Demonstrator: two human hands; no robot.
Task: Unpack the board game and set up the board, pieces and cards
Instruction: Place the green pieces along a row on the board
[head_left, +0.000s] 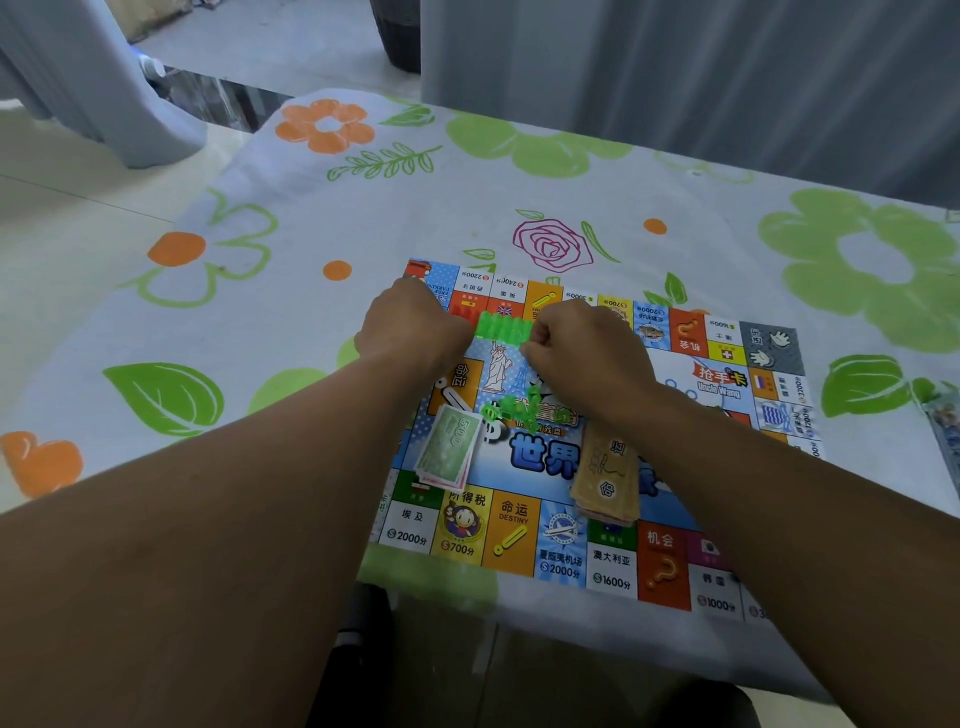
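The left hand (415, 332) and right hand (582, 348) each pinched one end of a bright green plastic strip of joined houses (505, 327) above the far side of the colourful paper game board (613, 566), probably to break pieces off.

the board (613, 566) reads "destiny", "uncle wang", "2000"; the green banknote (449, 447) "500".

A home room: floral tablecloth (322, 218) on a table, grey curtains (675, 78), pale tiled floor (62, 208).

Banknote stacks (449, 449), green pieces (506, 410) on board (563, 558)
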